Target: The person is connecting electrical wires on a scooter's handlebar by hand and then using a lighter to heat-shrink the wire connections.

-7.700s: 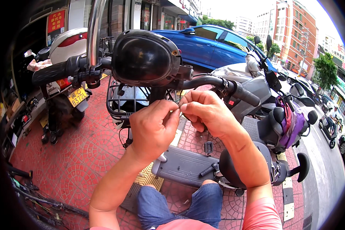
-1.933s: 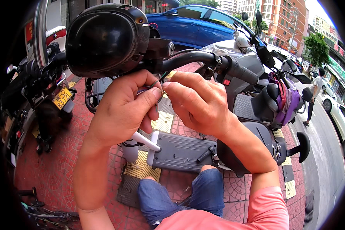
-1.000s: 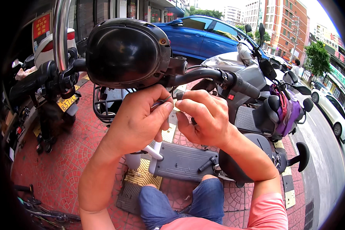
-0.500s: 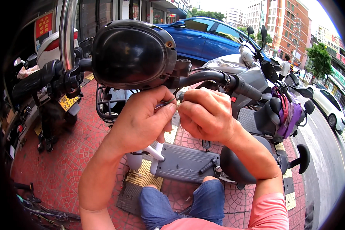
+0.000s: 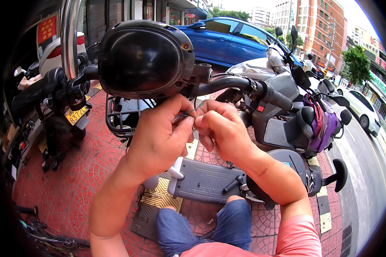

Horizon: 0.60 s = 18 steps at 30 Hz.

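My left hand (image 5: 156, 135) is closed, its thumb and forefinger pinching a thin green wire (image 5: 188, 112). Opposite it, my right hand (image 5: 227, 128) pinches close to the same wire, with its fingertips almost touching the left thumb. The wire's far end is hidden among the fingers. Both hands are just below a glossy black rounded instrument housing (image 5: 139, 62) on an electric scooter's handlebar (image 5: 221, 88). Dark cables pass behind my fingers. Below the hands lies the scooter's grey footboard (image 5: 201, 171), with a loose black handlebar grip (image 5: 233, 184) on it.
A wire front basket (image 5: 116, 118) sits behind my left wrist. The scooter's black seat (image 5: 283, 165) lies beneath my right forearm. Another grey scooter (image 5: 283, 128) with a purple cloth stands at right. A blue car (image 5: 227, 40) is parked beyond, and red paving (image 5: 77, 184) spreads at left.
My right hand has turned and its lower fingers have loosened from a tight fist. More of the green wire shows between the hands. The housing sits slightly further left in view.
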Each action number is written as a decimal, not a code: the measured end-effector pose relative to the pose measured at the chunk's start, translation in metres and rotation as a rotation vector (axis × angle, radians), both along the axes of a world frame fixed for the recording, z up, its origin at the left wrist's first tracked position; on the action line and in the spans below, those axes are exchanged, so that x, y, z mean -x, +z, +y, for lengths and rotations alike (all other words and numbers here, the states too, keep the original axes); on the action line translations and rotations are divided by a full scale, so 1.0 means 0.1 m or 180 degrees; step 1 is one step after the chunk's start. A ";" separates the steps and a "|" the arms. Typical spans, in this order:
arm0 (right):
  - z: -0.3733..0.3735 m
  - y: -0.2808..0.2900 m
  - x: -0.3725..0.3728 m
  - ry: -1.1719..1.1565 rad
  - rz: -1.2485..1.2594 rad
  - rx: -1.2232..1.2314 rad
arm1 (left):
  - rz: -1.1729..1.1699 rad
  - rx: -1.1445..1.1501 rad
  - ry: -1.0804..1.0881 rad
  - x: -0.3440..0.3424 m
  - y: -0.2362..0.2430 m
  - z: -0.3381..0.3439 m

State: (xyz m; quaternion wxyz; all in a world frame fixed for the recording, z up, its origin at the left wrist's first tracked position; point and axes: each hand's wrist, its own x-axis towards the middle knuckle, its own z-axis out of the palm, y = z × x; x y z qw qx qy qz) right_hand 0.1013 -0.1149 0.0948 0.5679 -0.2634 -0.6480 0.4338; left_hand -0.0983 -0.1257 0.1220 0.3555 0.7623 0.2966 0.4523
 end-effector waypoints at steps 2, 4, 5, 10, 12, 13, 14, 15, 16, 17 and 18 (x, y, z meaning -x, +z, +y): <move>0.00 -0.03 0.01 0.0728 0.0676 0.1254 | 0.0053 -0.0190 0.0087 -0.01 -0.05 0.00; 0.00 0.00 0.00 0.0958 0.0933 0.1522 | 0.0047 -0.0314 0.0137 -0.03 -0.07 0.01; 0.01 -0.05 -0.03 0.1055 0.0809 0.1293 | 0.0024 -0.0185 0.0121 -0.03 -0.05 0.00; -0.19 0.01 -0.04 -0.1355 -0.1278 -0.2044 | -0.0024 0.0284 -0.0062 0.03 0.09 -0.05; -0.03 -0.02 -0.10 -0.2032 -0.1673 -0.3659 | 0.0005 0.0374 -0.0185 0.05 0.12 -0.03; -0.02 0.01 -0.11 -0.2105 -0.1746 -0.3833 | 0.0024 0.0416 -0.0252 0.06 0.14 -0.02; -0.01 0.04 -0.13 -0.2177 -0.1820 -0.4006 | 0.0028 0.0444 -0.0277 0.06 0.13 -0.02; 0.00 0.07 -0.13 -0.2242 -0.1885 -0.4183 | 0.0034 0.0469 -0.0291 0.07 0.12 -0.01; 0.01 0.10 -0.14 -0.2219 -0.1981 -0.4258 | 0.0039 0.0495 -0.0306 0.08 0.12 0.00; 0.00 0.13 -0.15 -0.2197 -0.2078 -0.4333 | 0.0042 0.0485 -0.0316 0.08 0.13 0.00; -0.01 0.15 -0.15 -0.2174 -0.2187 -0.4401 | 0.0040 0.0481 -0.0334 0.08 0.12 0.00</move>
